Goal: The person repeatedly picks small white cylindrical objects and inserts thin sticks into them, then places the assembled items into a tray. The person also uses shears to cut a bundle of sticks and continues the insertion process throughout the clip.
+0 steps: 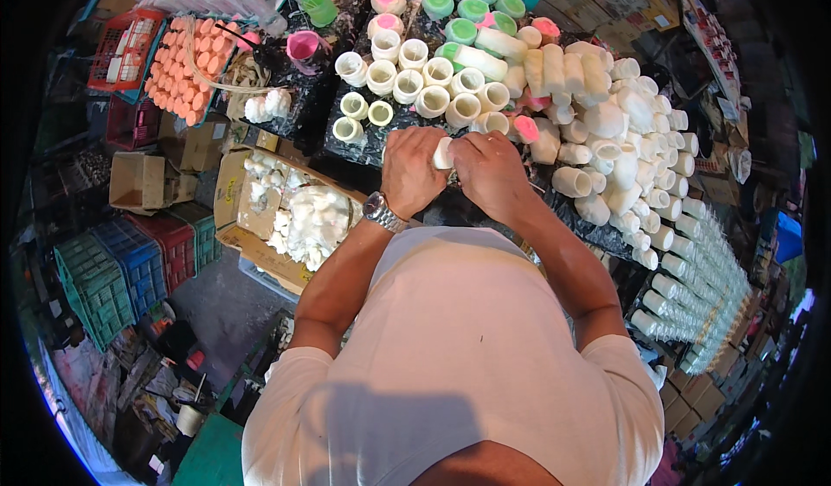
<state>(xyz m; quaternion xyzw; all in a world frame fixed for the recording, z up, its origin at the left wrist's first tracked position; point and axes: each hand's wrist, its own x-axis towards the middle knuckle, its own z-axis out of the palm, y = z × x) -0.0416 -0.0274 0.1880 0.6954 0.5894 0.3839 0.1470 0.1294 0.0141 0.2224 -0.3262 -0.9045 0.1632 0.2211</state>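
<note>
My left hand [412,173], with a metal watch on its wrist, and my right hand [490,173] come together at the near edge of the black-covered table [368,150]. Between their fingers is a small white rounded piece [443,154], mostly covered by the fingers, so its exact kind is unclear. Both hands are closed on it. Just beyond them stand several open white cup-shaped moulds [433,101], their mouths facing up. A white mould with a pink top [525,128] sits beside my right hand.
A large heap of white hollow moulds [619,131] covers the table's right side. Green-filled moulds [460,30] stand at the back. Left are a cardboard box [234,187] with white pieces, orange cylinders [186,70], a pink cup [303,46] and plastic crates [97,287].
</note>
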